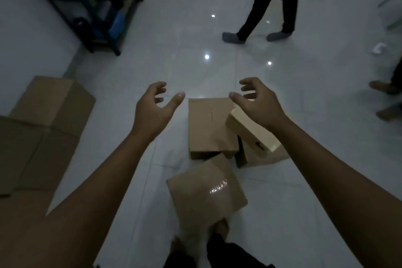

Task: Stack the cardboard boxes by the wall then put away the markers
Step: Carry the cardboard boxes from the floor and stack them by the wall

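While both hands (left hand, right hand) hover spread and empty, three small cardboard boxes lie scattered on the floor, unstacked; no markers visible.

Empty hands above scattered cardboard boxes

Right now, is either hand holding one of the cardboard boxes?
No, the left hand and right hand hang with loosely curled fingers above the cardboard boxes on the floor, gripping nothing.
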